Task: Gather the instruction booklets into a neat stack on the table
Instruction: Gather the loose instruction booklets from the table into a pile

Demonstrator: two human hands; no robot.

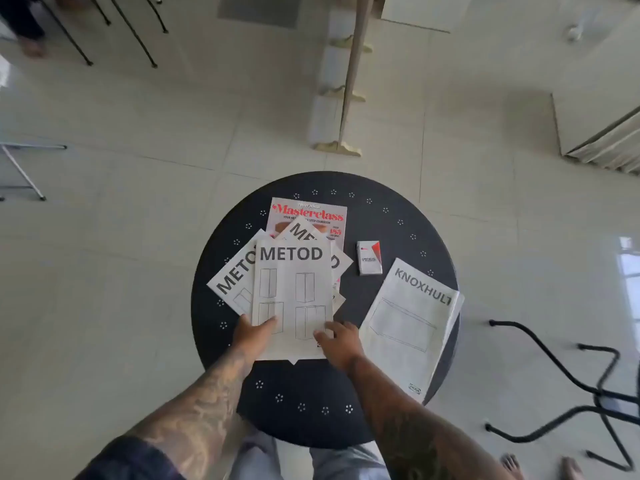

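Three white METOD booklets lie fanned on the round black table (298,393). The top METOD booklet (292,292) lies straight. A second METOD booklet (233,275) sticks out to its left and a third METOD booklet (304,232) peeks out behind. My left hand (251,332) grips the top booklet's lower left edge, thumb on the cover. My right hand (337,341) holds its lower right edge. A KNOXHULT booklet (408,323) lies apart at the table's right edge, overhanging slightly.
A red Masterclass cookbook (310,213) lies under the fanned booklets at the back. A small white and red VESS packet (370,257) sits between the two paper groups. A black chair frame (588,386) stands on the tiled floor to the right.
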